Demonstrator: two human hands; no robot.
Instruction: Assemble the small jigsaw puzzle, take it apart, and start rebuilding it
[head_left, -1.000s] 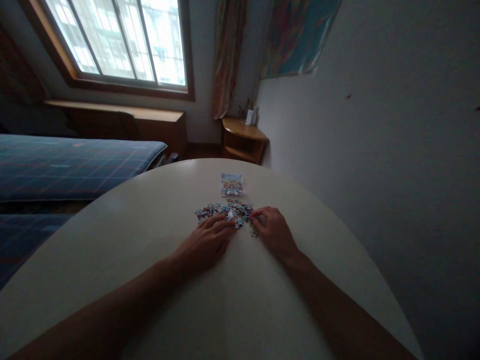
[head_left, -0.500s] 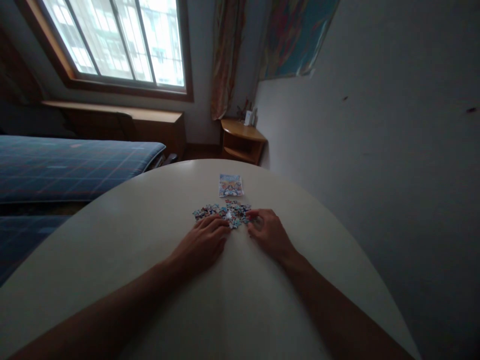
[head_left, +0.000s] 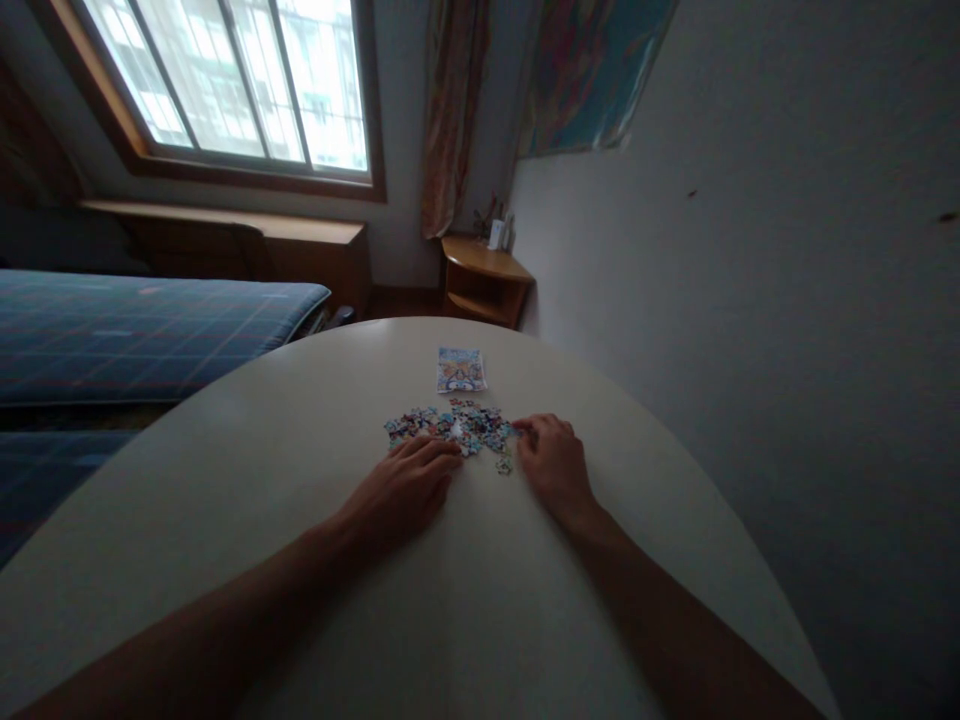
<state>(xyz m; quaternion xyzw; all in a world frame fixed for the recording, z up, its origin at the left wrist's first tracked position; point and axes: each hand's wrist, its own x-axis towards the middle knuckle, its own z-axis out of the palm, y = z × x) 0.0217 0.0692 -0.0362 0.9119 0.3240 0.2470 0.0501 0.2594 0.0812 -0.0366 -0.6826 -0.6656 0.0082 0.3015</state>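
On the worktop: puzzle pieces, loose pile; card just beyond.
Left hand: open, palm down, fingers at the pile's near edge.
Right hand: fingers curled beside the pile's right end; cannot tell whether gripping.
Small cluster: between hands, nearer the right.
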